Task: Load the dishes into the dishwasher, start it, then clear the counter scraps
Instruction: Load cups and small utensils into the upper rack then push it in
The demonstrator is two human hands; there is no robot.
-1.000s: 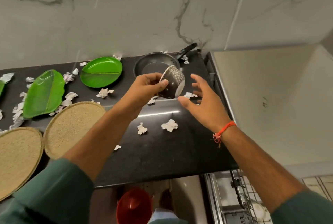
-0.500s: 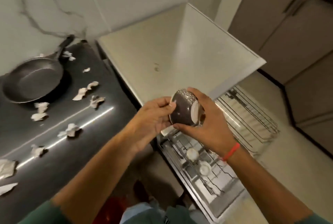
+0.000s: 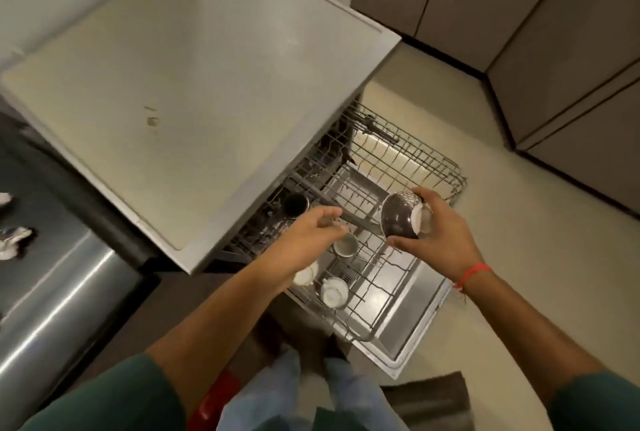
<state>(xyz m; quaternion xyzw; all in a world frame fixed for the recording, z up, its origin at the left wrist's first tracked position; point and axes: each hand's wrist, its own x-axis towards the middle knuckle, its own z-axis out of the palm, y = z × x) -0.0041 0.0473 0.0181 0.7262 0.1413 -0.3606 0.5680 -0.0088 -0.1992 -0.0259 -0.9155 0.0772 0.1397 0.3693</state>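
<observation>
Dark brown ceramic bowl with a white patterned rim [image 3: 398, 217] is in my right hand [image 3: 438, 240], held on its side over the pulled-out wire dishwasher rack [image 3: 381, 267]. Thumb under the bowl's lower edge, fingers curled over the top and back, firm wrap, bowl's dark underside faces left. Right wrist has a red thread band [image 3: 476, 273], forearm comes in from lower right, green sleeve at the elbow.

My left hand [image 3: 311, 240] holds nothing, fingers relaxed and roughly straight, reaching out palm-down above the rack, just left of the bowl and apart from it. Cannot tell if the fingertips touch the wire.

In the rack: a small grey metal cup [image 3: 345, 245] just below the left fingers, a white cup [image 3: 334, 292] nearer me, another white cup [image 3: 306, 274] partly hidden under my left wrist. A dark round cup [image 3: 295, 204] sits farther back near the dishwasher opening. The right half of the rack is bare wire.

Open stainless dishwasher door [image 3: 408, 333] lies flat under the rack. Beige countertop [image 3: 194, 91] above the dishwasher. White paper scraps [image 3: 12, 240] on the dark counter at far left.
</observation>
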